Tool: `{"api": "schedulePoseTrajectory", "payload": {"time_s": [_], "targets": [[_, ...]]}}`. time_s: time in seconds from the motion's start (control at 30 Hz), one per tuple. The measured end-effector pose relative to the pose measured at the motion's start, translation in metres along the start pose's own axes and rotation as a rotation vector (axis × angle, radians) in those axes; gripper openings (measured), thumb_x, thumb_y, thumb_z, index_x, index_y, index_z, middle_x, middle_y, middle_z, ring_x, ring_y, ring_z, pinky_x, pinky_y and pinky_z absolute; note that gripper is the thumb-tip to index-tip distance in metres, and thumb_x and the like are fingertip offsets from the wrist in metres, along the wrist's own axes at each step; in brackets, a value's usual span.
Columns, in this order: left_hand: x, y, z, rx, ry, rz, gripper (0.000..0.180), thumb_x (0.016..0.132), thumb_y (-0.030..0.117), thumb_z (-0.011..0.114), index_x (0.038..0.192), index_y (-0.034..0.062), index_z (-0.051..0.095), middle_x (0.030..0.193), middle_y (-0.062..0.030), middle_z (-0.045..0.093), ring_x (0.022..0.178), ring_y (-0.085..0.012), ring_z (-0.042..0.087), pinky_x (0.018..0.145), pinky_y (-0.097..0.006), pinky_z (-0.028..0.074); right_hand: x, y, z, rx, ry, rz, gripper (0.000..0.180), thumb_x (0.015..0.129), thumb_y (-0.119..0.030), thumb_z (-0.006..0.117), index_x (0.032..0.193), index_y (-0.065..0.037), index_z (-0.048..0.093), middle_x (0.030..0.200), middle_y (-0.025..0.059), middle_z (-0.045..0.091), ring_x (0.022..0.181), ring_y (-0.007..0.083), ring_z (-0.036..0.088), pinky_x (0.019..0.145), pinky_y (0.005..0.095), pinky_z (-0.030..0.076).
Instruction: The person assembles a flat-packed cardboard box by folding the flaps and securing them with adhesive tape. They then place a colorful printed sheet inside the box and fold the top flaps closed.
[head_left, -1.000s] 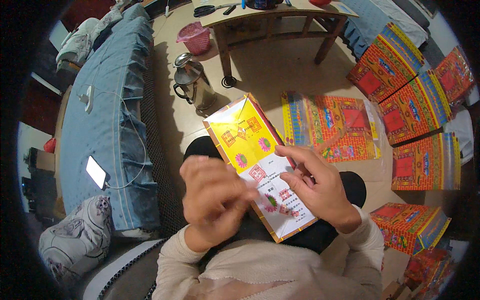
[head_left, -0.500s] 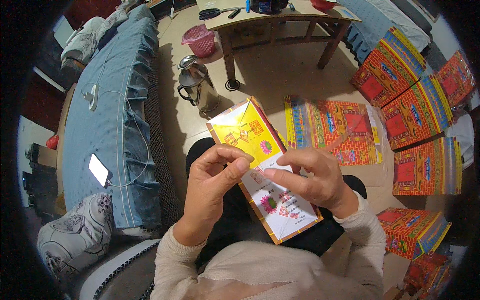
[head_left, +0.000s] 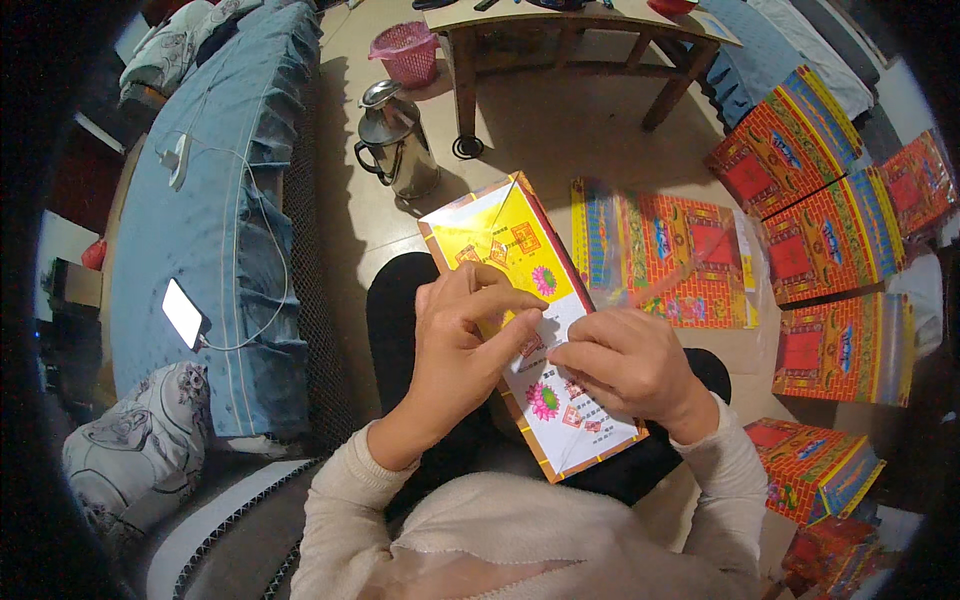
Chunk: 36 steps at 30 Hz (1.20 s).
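We pinch the yellow and white paper packet (head_left: 530, 330) with our left hand (head_left: 455, 345) and our right hand (head_left: 625, 365). It lies on our lap, under our curled fingers (head_left: 510, 300). Past our fingertips stands a metal kettle (head_left: 395, 140).

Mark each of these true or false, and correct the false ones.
1. Both hands touch the yellow and white paper sheet on the lap. True: the left hand and the right hand pinch it near its middle.
2. A metal kettle stands on the floor beside the wooden table. True.
3. The basket by the table is blue. False: the basket is pink.
4. The phone lies on the floor. False: it lies on the blue cover, its screen lit.
5. Red and yellow paper packs lie to the right. True.
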<state>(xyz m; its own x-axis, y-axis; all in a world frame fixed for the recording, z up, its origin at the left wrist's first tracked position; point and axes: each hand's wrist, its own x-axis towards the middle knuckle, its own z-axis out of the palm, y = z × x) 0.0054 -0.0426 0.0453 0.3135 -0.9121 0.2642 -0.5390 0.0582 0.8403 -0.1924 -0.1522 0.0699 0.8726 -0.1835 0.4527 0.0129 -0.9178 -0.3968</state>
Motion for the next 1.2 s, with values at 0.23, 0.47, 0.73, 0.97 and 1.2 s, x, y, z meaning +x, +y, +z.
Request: {"api": "schedulePoseTrajectory", "payload": {"time_s": [0.23, 0.47, 0.73, 0.97, 1.2], "targets": [[-0.001, -0.007, 0.008, 0.240, 0.071, 0.121, 0.013, 0.081, 0.020, 0.081, 0.093, 0.0130, 0.080, 0.096, -0.0061, 0.063, 0.096, -0.0222, 0.055, 0.087, -0.043, 0.032, 0.004, 0.002, 0.007, 0.071, -0.051, 0.129, 0.014, 0.082, -0.011, 0.075, 0.092, -0.007, 0.067, 0.090, 0.0073, 0.062, 0.081, 0.0280, 0.067, 0.068, 0.0395, 0.053], [-0.002, -0.009, 0.010, 0.280, 0.099, 0.138, 0.017, 0.077, 0.021, 0.083, 0.092, 0.0151, 0.081, 0.096, -0.0036, 0.064, 0.097, -0.0236, 0.053, 0.091, -0.042, 0.032, 0.010, 0.000, 0.007, 0.110, -0.112, 0.211, 0.011, 0.084, -0.008, 0.073, 0.091, -0.006, 0.065, 0.089, 0.0096, 0.062, 0.082, 0.0307, 0.067, 0.068, 0.0425, 0.054], [-0.005, -0.014, 0.012, 0.378, 0.088, 0.211, 0.020, 0.074, 0.017, 0.085, 0.093, 0.0165, 0.080, 0.103, -0.0053, 0.067, 0.105, -0.0268, 0.056, 0.095, -0.045, 0.032, 0.014, -0.001, 0.008, 0.086, -0.193, 0.276, 0.008, 0.086, -0.010, 0.070, 0.091, -0.007, 0.065, 0.088, 0.0104, 0.060, 0.082, 0.0311, 0.066, 0.067, 0.0434, 0.053], [-0.004, -0.016, 0.011, 0.422, 0.070, 0.245, 0.027, 0.069, 0.018, 0.087, 0.094, 0.0191, 0.078, 0.107, -0.0065, 0.067, 0.108, -0.0283, 0.058, 0.096, -0.046, 0.033, 0.015, 0.001, 0.006, 0.112, -0.235, 0.355, 0.009, 0.088, -0.013, 0.070, 0.093, -0.007, 0.065, 0.092, 0.0104, 0.062, 0.085, 0.0318, 0.066, 0.069, 0.0444, 0.053], [-0.004, -0.016, 0.015, 0.487, 0.084, 0.281, 0.027, 0.067, 0.017, 0.087, 0.093, 0.0201, 0.079, 0.116, -0.0031, 0.069, 0.122, -0.0300, 0.056, 0.102, -0.047, 0.031, 0.011, 0.003, 0.000, 0.133, -0.277, 0.358, 0.011, 0.089, -0.014, 0.068, 0.096, -0.006, 0.065, 0.097, 0.0121, 0.063, 0.094, 0.0347, 0.066, 0.076, 0.0469, 0.052]]}}
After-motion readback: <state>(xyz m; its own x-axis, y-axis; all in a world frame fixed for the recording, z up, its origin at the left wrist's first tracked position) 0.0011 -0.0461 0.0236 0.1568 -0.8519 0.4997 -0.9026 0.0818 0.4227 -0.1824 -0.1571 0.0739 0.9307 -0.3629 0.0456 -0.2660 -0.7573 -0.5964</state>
